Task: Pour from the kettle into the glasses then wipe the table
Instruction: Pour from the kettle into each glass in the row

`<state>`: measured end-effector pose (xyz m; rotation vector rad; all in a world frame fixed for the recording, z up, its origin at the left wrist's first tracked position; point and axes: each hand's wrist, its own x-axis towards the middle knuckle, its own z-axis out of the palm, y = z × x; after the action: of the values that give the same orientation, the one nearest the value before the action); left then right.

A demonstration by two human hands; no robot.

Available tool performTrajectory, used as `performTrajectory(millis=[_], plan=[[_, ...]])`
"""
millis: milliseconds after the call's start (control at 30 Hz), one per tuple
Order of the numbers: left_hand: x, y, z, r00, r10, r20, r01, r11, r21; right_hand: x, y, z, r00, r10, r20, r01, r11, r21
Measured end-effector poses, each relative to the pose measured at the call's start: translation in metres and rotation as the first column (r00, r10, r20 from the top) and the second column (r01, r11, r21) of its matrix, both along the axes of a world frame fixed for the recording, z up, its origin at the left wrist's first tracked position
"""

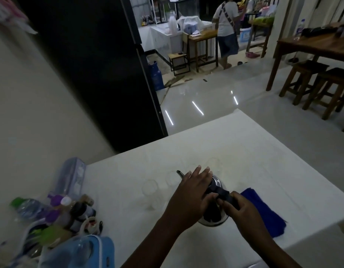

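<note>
Steel kettle (pixel 215 187) on worktop (pixel 244 151); right hand (pixel 237 206) clasps its black handle; left hand (pixel 190 196) spread over lid; glasses (pixel 150 188) beyond left hand appear empty; blue cloth (pixel 264 209) beside right hand; pouring, wiping pending.

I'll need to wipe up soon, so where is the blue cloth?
The blue cloth lies flat on the white table, just right of the kettle and the right hand.

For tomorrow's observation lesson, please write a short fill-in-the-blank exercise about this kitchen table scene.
1. The right hand grips the kettle's black ____.
2. The folded cloth beside the kettle is ____ in colour.
3. The left hand rests on ____ of the kettle.

Missing words: handle; blue; top
</note>
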<state>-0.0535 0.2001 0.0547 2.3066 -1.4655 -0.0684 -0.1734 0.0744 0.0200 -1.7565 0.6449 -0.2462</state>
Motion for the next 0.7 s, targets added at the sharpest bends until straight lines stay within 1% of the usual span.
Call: performTrajectory(millis=[133,367,700], plan=[[0.008,0.031,-0.003,1.000,0.001,-0.007,-0.001,1.000,0.013,0.011,0.031,-0.004,1.000,0.009,-0.029,-0.010,1.000,-0.015],[0.018,0.073,-0.011,0.993,0.010,-0.119,-0.012,1.000,-0.016,0.028,0.072,-0.013,0.998,-0.015,-0.056,0.010,0.997,-0.077],[0.035,0.088,-0.028,0.986,0.037,-0.163,-0.042,0.999,-0.026,0.044,0.089,-0.020,0.995,-0.003,-0.100,-0.010,0.992,-0.129]])
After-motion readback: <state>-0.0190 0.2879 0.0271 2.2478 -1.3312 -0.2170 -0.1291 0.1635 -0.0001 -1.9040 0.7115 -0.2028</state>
